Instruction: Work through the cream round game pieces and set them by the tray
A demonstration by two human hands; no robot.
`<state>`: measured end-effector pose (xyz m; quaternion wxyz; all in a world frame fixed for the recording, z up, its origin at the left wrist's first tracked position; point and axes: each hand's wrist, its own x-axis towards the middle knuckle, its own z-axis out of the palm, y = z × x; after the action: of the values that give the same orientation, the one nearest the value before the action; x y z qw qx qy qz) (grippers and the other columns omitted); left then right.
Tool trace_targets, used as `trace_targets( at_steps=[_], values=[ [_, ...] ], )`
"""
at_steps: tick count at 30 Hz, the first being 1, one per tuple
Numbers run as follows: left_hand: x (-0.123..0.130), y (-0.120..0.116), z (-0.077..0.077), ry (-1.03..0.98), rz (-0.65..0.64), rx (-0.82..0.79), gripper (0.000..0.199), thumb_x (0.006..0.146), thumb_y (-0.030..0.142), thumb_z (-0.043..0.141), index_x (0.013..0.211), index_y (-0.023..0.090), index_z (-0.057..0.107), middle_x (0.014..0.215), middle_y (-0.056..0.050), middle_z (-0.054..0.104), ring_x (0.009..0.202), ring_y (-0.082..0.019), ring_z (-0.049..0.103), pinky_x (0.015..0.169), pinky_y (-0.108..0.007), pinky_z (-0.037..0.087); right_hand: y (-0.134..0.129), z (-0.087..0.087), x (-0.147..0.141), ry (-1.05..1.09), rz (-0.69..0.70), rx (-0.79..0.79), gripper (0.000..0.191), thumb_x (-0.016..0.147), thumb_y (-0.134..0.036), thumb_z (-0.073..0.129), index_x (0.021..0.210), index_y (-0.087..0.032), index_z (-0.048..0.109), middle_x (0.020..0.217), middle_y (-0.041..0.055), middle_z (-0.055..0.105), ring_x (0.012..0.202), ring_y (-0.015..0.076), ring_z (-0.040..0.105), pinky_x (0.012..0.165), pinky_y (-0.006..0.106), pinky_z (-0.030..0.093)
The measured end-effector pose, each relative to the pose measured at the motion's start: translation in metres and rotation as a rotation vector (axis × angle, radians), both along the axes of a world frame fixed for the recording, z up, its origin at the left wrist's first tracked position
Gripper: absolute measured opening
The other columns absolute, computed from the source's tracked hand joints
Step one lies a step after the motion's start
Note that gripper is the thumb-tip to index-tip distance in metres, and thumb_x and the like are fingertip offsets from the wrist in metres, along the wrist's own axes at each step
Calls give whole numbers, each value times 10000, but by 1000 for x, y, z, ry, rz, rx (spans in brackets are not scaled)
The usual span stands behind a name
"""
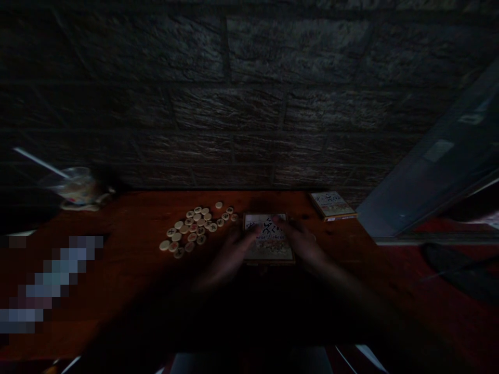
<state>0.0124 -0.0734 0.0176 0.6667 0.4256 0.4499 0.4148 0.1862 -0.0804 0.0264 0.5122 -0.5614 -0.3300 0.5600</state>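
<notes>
A flat Chinese chess box [270,251] with dark brush-style characters on its pale lid is in front of me at the table's middle. My left hand [235,248] grips its left side, thumb over the lid. On the opposite side my right hand [306,243] holds it the same way, its thumb also reaching onto the top. The undersides of both hands are hidden in the dark. Left of the box lie several round, pale Chinese chess pieces [194,228] in a loose cluster, some with dark or red characters showing.
Another similar box [332,204] lies at the back right of the wooden table [136,223]. A clear plastic cup [79,188] with a straw stands at the far left. Behind rises a stone-block wall [249,114]; a grey-blue post [424,156] is on the right.
</notes>
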Motion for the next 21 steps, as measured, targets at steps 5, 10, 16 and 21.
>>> trace_targets(
  at_steps=[5, 10, 16, 21],
  values=[
    [1, -5, 4, 9, -11, -64, 556, 867, 545, 768, 1262, 168, 663, 1077, -157, 791, 679, -237, 751, 491, -316, 614, 1, 1, 0, 15, 14, -1, 448, 744, -553, 842, 982, -187, 740, 871, 115, 818, 847, 316, 796, 637, 370, 628],
    [-2, 4, -2, -29, 11, 22, 512, 872, 559, 756, 1191, 163, 688, 951, -122, 789, 596, -216, 727, 466, -314, 612, -5, 2, -4, 11, 152, 7, 543, 812, -577, 780, 1170, -180, 681, 857, 94, 813, 577, 242, 743, 394, 310, 558],
    [-5, 8, -3, 30, 20, 47, 499, 888, 590, 717, 1165, 176, 689, 817, -93, 760, 495, -210, 684, 424, -332, 586, -10, 2, -7, -176, 236, 68, 579, 842, -598, 753, 1206, -162, 637, 618, 11, 727, 354, 160, 600, 305, 248, 487],
    [-5, 11, -1, 45, 33, -16, 479, 928, 532, 650, 1234, 164, 668, 892, -123, 784, 560, -242, 720, 414, -331, 571, -11, -1, -5, -220, 206, 84, 515, 860, -588, 730, 1147, -167, 655, 583, -6, 701, 332, 142, 565, 276, 224, 429]
  ],
)
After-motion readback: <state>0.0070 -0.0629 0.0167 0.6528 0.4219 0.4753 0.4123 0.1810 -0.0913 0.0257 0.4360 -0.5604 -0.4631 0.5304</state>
